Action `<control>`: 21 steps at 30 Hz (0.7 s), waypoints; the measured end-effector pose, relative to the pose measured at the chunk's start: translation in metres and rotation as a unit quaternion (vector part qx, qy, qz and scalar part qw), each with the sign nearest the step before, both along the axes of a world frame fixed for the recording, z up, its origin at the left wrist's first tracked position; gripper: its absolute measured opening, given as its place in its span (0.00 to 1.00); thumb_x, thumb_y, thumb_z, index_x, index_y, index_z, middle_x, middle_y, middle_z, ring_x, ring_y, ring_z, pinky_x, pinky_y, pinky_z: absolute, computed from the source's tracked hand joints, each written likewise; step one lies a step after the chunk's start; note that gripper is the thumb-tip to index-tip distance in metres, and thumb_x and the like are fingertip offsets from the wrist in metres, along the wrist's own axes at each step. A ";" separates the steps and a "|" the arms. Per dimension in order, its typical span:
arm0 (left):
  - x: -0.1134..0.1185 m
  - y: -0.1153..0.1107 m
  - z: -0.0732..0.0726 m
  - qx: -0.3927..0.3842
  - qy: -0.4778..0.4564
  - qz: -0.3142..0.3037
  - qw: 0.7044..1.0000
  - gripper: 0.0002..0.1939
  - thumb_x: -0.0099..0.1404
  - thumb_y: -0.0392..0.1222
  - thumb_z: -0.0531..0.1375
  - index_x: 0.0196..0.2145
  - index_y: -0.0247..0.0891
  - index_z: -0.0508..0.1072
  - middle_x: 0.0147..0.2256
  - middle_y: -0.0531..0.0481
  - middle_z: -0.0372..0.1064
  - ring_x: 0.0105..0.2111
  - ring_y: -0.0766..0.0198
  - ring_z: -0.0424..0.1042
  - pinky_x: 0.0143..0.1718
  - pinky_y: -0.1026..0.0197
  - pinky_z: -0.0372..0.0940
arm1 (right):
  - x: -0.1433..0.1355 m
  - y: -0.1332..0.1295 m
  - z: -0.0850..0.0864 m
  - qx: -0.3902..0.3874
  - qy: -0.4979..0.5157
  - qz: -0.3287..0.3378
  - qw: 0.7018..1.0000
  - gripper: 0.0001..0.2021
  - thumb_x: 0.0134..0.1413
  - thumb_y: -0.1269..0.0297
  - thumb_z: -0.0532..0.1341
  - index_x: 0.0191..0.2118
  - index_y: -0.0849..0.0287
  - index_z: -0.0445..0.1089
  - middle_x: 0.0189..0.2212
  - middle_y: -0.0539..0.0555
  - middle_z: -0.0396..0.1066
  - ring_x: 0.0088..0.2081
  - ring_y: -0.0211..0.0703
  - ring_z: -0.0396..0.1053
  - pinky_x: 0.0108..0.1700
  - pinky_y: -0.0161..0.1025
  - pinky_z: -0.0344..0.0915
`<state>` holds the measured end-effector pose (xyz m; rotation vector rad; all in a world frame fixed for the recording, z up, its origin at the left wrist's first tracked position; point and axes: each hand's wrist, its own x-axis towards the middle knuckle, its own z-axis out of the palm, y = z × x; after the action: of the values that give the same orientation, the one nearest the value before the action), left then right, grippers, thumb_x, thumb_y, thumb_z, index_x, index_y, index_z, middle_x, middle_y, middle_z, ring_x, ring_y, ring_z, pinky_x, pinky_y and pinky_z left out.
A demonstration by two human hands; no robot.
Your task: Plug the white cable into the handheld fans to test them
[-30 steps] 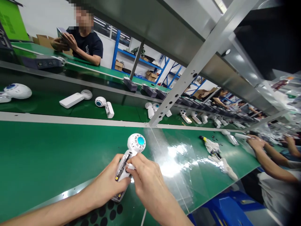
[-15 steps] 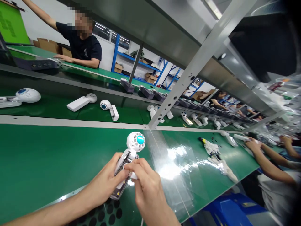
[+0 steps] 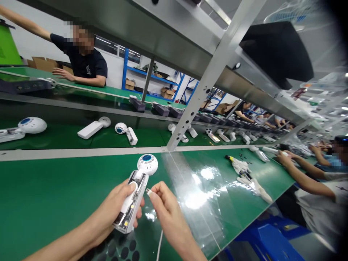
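Our left hand (image 3: 119, 206) grips the open-backed white fan unit (image 3: 134, 197) around its handle, thumb laid across the top face and the other fingers wrapped underneath, so the unit is held just above the green table (image 3: 54, 195). Its long axis runs from about seven o'clock, where the exposed circuit end sits nearest us, up to one o'clock, where the round head with the blue centre points away.

Our right hand (image 3: 165, 208) is just beside it at three o'clock from the handle, thumb and forefinger pinched on a small white cable plug (image 3: 148, 191), whose thin white cable (image 3: 159, 246) trails down toward six o'clock. The plug tip points toward nine o'clock, at the side of the handle, near it but not touching as far as we can tell. The right hand is therefore the one nearer the handle's side wall; the left merely steadies the body.

Beyond, at twelve o'clock, a conveyor belt (image 3: 152, 134) carries more white fan units. At three o'clock a co-worker's forearm (image 3: 301, 177) rests on the table, and white rags (image 3: 250, 179) lie between that forearm and us.
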<state>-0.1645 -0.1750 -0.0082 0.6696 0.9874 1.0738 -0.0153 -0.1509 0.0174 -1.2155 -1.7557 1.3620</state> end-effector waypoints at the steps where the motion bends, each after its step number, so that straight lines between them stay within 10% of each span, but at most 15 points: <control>1: 0.000 0.000 -0.002 0.001 -0.004 -0.001 1.000 0.17 0.64 0.55 0.51 0.35 0.37 0.64 0.25 0.51 0.68 0.18 0.66 0.67 0.18 0.65 0.64 | -0.002 0.000 0.000 0.003 0.007 0.002 1.000 0.09 0.58 0.63 0.51 0.27 0.57 0.56 0.23 0.45 0.58 0.24 0.35 0.54 0.27 0.34 0.52; 17: -0.001 0.001 0.004 0.032 0.067 -0.018 0.997 0.23 0.57 0.60 0.56 0.41 0.40 0.59 0.24 0.53 0.68 0.18 0.66 0.68 0.18 0.67 0.63 | -0.006 0.007 0.006 -0.054 -0.007 -0.001 0.998 0.07 0.52 0.65 0.54 0.24 0.58 0.59 0.23 0.48 0.66 0.24 0.35 0.58 0.27 0.34 0.53; 21: 0.000 0.002 -0.004 0.039 0.178 -0.011 0.983 0.14 0.60 0.48 0.54 0.40 0.41 0.57 0.20 0.56 0.66 0.17 0.64 0.67 0.17 0.66 0.62 | -0.008 0.006 0.002 -0.039 -0.030 -0.002 0.999 0.08 0.51 0.66 0.54 0.23 0.57 0.57 0.18 0.45 0.58 0.22 0.35 0.54 0.25 0.33 0.50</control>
<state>-0.1643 -0.1735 -0.0121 0.9573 1.2458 0.9954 -0.0228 -0.1450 0.0198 -1.3136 -1.7531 1.4178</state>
